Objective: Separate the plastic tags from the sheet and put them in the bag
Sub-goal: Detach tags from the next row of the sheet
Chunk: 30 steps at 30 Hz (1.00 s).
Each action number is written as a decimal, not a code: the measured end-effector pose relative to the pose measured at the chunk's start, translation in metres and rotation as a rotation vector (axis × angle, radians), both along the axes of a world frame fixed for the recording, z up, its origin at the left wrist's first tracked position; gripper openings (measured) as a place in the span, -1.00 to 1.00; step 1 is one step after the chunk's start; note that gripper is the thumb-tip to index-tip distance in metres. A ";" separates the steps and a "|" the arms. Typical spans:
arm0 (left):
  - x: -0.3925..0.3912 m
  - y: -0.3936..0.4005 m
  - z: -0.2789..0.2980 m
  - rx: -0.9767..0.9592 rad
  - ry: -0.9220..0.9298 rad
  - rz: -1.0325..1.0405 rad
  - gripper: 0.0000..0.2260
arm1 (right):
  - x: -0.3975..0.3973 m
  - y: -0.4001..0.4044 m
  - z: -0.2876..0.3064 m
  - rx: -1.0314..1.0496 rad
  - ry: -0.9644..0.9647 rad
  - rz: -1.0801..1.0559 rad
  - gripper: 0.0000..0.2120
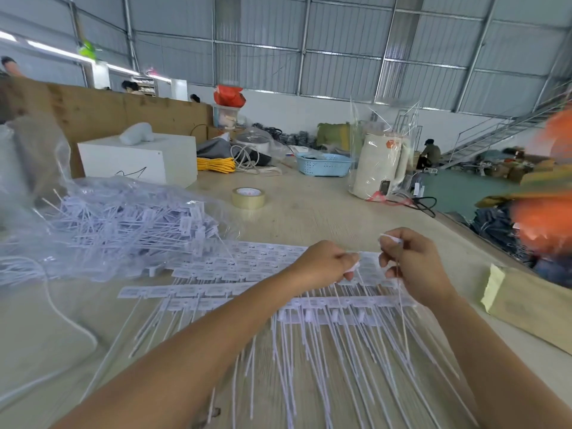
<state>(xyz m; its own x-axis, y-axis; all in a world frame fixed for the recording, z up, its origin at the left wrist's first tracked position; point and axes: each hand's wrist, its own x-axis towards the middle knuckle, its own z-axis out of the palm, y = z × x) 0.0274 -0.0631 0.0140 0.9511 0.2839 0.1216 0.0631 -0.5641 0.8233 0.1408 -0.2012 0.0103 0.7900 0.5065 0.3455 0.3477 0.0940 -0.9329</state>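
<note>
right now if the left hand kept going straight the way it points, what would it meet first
The left hand points right, toward the right hand, which looks like the first thing in its line. Both pinch tags on the tag sheet, with only a narrow gap between them. Depth is hard to judge, so it might pass just beside it.

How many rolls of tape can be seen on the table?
1. The tape roll lies flat on the table, beyond the sheets of tags and left of the wrapped white kettle. More could be hidden in the far clutter.
</note>
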 end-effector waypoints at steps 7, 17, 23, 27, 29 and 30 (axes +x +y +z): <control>0.001 0.010 -0.002 0.033 0.085 0.013 -0.89 | -0.021 0.014 0.004 -0.186 0.204 0.157 -0.86; -0.009 0.014 0.000 0.190 0.011 0.054 -0.84 | -0.046 0.032 -0.007 -0.199 0.096 0.212 -0.85; -0.011 0.023 0.003 0.202 0.100 0.052 -0.81 | -0.039 0.031 -0.007 -0.128 0.002 0.098 -0.89; -0.013 0.027 0.006 0.178 0.152 0.042 -0.71 | -0.041 0.033 -0.006 -0.113 -0.012 0.102 -0.87; -0.015 0.031 0.008 0.143 0.185 0.055 -0.71 | -0.039 0.032 -0.006 -0.090 -0.002 0.091 -0.88; -0.017 0.032 0.008 0.135 0.209 0.052 -0.71 | -0.038 0.032 -0.006 -0.085 0.004 0.089 -0.89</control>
